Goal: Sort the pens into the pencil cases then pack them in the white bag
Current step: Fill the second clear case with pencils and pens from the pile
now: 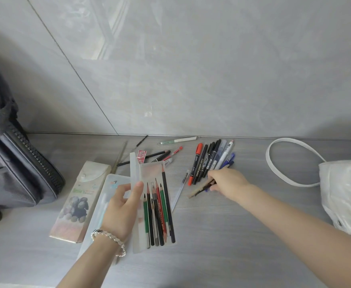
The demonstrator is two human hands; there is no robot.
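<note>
Roughly seven pencils (157, 210), three cases (149, 204)

Translucent plastic pencil case (149, 204); glossy white bag (345, 194); wood-grain floor (232, 235).

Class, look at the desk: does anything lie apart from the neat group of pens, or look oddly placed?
Yes. A thin black refill lies alone by the wall, and several pens sprawl crosswise behind the open clear case, unlike the tidy marker row.
</note>
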